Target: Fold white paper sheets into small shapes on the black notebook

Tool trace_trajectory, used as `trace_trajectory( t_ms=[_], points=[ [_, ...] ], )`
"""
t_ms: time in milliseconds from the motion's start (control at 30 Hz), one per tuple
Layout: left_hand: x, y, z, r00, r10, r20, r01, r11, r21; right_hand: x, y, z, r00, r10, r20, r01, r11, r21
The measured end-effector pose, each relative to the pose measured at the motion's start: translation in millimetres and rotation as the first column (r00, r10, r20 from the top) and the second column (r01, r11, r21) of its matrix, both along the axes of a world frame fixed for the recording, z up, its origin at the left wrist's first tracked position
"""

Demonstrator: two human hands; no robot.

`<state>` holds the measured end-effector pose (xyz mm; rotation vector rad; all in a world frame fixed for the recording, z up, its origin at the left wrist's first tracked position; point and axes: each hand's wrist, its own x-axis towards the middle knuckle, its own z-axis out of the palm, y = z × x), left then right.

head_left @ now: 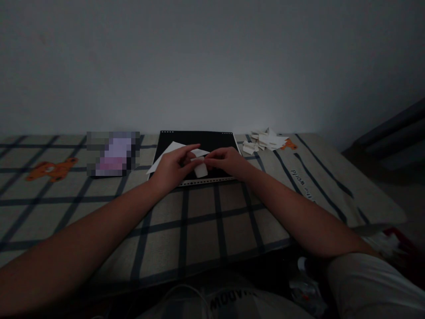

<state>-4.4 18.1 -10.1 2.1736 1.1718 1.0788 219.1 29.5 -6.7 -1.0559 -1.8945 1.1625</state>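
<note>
My left hand [174,166] pinches a small piece of white paper [201,170] between thumb and fingers, its index finger stretched out above. From the other side, the fingertips of my right hand [227,160] close on the same piece. Both hands are over a black pad [209,136] with punched holes along its edges. Under and behind my left hand lies a larger white sheet [171,147], partly hidden by the fingers. Right of the pad sits a loose pile of folded white paper pieces [265,140].
A checked cloth [199,221] with dark stripes covers the table, which meets a grey wall [212,66]. A phone [116,153] with a lit, blurred screen rests at the left. Below the table edge at the right is a clear plastic bottle [305,288].
</note>
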Motion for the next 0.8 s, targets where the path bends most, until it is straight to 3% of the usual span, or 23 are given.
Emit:
trace_trajectory(
  t_ms=[233,500,800],
  points=[
    [3.8,1.7,-3.3,0.983,0.009,0.183,0.017,0.99,-0.141,-2.2,-2.3,1.1,1.0,0.001,-0.007,-0.001,0.999,0.04],
    [7.0,-6.7,10.6,0.98,0.111,0.164,-0.045,0.932,-0.361,1.6,2.1,0.4,0.994,-0.103,0.027,0.099,0.987,0.127],
    [5.9,-4.4,8.4,0.978,0.144,0.149,-0.083,0.933,-0.35,0.1,0.8,0.4,0.993,-0.115,0.005,0.114,0.987,0.115]
  ],
)
